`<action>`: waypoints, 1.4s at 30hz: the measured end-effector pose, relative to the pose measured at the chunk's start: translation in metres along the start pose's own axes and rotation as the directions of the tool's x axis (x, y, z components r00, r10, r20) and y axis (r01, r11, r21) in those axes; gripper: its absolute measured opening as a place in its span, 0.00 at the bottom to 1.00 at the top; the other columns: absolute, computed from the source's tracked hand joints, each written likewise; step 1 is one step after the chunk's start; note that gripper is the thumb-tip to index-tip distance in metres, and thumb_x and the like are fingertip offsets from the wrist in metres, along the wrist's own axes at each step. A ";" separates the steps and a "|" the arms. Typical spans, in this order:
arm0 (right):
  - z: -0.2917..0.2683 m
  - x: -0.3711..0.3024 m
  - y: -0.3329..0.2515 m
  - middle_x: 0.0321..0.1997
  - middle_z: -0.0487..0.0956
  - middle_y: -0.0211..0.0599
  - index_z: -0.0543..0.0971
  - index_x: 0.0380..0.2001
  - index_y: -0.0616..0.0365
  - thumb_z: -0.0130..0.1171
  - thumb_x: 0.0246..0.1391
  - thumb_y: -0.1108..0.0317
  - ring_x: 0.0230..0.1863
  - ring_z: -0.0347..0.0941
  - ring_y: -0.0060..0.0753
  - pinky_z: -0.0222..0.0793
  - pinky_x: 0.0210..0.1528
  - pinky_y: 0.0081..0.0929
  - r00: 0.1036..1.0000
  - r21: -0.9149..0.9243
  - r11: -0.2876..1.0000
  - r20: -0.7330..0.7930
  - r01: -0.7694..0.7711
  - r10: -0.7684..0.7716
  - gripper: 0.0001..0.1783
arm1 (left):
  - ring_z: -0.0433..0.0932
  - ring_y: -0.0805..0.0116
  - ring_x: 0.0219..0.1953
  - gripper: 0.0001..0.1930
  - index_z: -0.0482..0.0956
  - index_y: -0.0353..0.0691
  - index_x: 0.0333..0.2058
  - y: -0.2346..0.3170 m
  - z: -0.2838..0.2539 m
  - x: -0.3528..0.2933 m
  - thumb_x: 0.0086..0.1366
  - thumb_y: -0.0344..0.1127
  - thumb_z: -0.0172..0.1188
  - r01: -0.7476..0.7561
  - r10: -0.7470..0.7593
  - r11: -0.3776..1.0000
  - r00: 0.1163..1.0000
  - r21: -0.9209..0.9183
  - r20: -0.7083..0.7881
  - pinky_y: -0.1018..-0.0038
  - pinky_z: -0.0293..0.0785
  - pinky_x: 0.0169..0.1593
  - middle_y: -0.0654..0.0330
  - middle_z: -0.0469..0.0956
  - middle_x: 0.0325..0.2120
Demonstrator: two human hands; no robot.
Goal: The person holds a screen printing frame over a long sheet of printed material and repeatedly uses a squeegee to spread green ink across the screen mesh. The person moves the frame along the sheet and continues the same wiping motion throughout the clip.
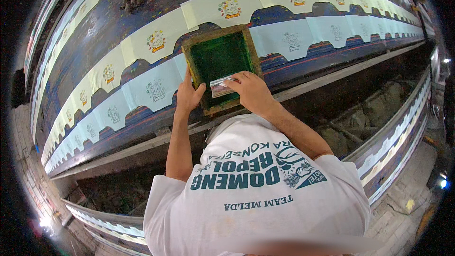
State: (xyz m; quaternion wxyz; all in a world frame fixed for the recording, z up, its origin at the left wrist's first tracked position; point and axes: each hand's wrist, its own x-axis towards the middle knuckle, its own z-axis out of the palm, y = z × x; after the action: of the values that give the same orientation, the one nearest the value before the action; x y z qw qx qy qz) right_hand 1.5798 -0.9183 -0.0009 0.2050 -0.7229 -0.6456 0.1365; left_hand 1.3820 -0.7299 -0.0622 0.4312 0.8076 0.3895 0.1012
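Observation:
A screen printing frame (256,59) with a wooden rim and dark green mesh lies over the row of light blue cloth pieces in front of me. My left hand (190,96) grips its left side, with the thumb near the inner edge and the fingers along the outside. In my right hand (252,91) is a flat, pale squeegee (219,89), held against the near part of the mesh. The fingers wrap over its right end. Whatever cloth lies beneath the frame is hidden.
The long dark table (161,7) carries rows of cut cloth. Yellow pieces (201,13) bear colourful cartoon prints; light blue pieces (270,33) show thin outlines. A ledge (303,92) runs along the near edge. Another table with cloth (379,161) stands at lower right.

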 end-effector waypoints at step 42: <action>-0.120 -0.100 0.222 0.62 0.79 0.40 0.81 0.62 0.49 0.64 0.54 0.77 0.66 0.73 0.48 0.75 0.67 0.44 1.000 -0.013 1.000 0.025 0.010 -0.009 0.30 | 0.84 0.40 0.58 0.50 0.53 0.32 0.78 0.162 0.194 0.073 0.62 0.38 0.70 -0.013 0.013 1.000 0.999 0.004 0.037 0.56 0.78 0.64 0.39 0.83 0.58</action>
State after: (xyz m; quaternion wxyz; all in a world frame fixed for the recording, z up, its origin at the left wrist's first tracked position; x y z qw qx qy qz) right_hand 1.8173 -1.0498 -0.0075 0.1927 -0.7193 -0.6525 0.1402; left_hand 1.6156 -0.8502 -0.0667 0.4358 0.8128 0.3764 0.0879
